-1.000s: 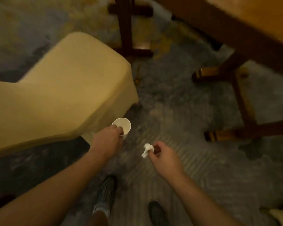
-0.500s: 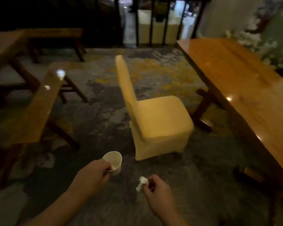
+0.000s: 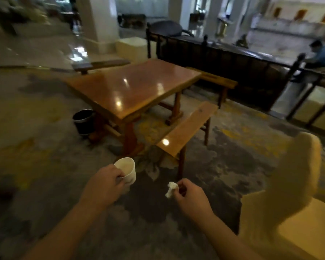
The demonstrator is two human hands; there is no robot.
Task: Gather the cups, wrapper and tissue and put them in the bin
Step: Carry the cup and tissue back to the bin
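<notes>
My left hand (image 3: pixel 103 184) grips a white paper cup (image 3: pixel 127 170) by its rim, the cup tilted with its mouth up and to the left. My right hand (image 3: pixel 190 198) pinches a small crumpled white tissue (image 3: pixel 170 188) between thumb and fingers; something dark sits behind the tissue in the same fingers, too small to tell. A dark round bin (image 3: pixel 83 121) with a metal rim stands on the carpet beside the table's left leg, well ahead of both hands and to the left.
A glossy wooden table (image 3: pixel 135 87) with benches (image 3: pixel 188 128) on its sides stands ahead. A yellow covered chair (image 3: pixel 289 194) is close on my right. A dark railing (image 3: pixel 233 59) runs behind, with a seated person far right. Patterned carpet lies underfoot.
The view has swung up and round from the floor and chair to a different table with the bin beside it. Both hands keep their hold on the cup and the tissue.
</notes>
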